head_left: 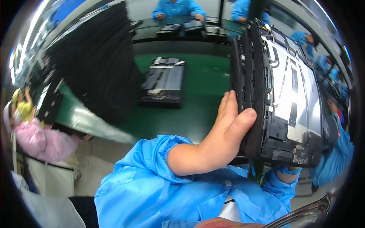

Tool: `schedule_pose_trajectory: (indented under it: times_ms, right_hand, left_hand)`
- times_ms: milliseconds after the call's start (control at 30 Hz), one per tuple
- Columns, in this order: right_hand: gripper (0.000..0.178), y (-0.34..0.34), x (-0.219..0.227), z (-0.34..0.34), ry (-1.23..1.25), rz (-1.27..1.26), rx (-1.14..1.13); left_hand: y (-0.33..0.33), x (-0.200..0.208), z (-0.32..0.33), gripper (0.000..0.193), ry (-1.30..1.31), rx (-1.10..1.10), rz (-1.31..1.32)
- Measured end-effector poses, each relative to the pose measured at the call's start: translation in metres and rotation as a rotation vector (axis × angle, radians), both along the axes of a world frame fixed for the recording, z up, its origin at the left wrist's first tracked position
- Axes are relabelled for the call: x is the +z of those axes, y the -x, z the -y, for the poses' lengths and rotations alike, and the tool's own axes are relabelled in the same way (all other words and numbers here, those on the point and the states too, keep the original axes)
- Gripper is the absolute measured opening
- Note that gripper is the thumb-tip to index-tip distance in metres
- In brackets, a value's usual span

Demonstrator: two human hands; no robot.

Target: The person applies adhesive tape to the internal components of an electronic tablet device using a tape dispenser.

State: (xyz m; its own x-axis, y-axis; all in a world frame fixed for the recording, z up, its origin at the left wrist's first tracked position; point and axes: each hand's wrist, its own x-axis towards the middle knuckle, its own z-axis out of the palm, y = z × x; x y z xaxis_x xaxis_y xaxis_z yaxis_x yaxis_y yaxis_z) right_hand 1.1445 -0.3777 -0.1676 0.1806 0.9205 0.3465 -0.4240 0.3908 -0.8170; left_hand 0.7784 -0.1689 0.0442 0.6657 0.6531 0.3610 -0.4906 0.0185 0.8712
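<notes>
A thick stack of flat black device housings (pixel 291 98) is held up on the right, tilted on edge. Its outermost housing shows a bright silver plate, dark strips and small connectors along its edges. My left hand (pixel 222 133) grips the stack's left side, its fingers pressed against the black edges and its thumb at the near edge. Of my right hand (pixel 289 174) only the wrist area shows, below the stack; the fingers are hidden behind it. On the green table (pixel 203 81) lies another pile of similar housings (pixel 163 81), silver-grey side up.
A tall block of black stacked housings (pixel 95 64) stands on the table's left. Beyond a dark ledge, a person in blue (pixel 178 8) works near more housings (pixel 194 26). Others in blue are at the right; pink and yellow clothing (pixel 43 140) shows at far left.
</notes>
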Motion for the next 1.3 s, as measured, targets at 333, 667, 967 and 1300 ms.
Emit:
schedule_pose_trajectory:
  times_ms: [333, 667, 967, 1300]
  right_hand:
    - [0.064, 0.117, 0.042, -0.120, -0.053, -0.029, 0.203]
    - [0.060, 0.190, 0.081, -0.140, 0.232, -0.272, 0.188]
    - [0.063, 0.186, 0.108, -0.126, 0.451, -0.444, -0.126]
    - [0.068, 0.162, 0.161, -0.191, 0.407, -0.021, -0.168]
  left_hand:
    - [0.031, -0.084, -0.045, 0.067, 0.059, 0.223, -0.195]
    - [0.044, -0.130, -0.060, 0.078, -0.075, 0.142, -0.486]
    - [0.061, -0.107, -0.089, 0.062, 0.173, -0.068, -0.445]
    - [-0.015, -0.106, -0.156, 0.052, 0.647, -0.096, -0.223]
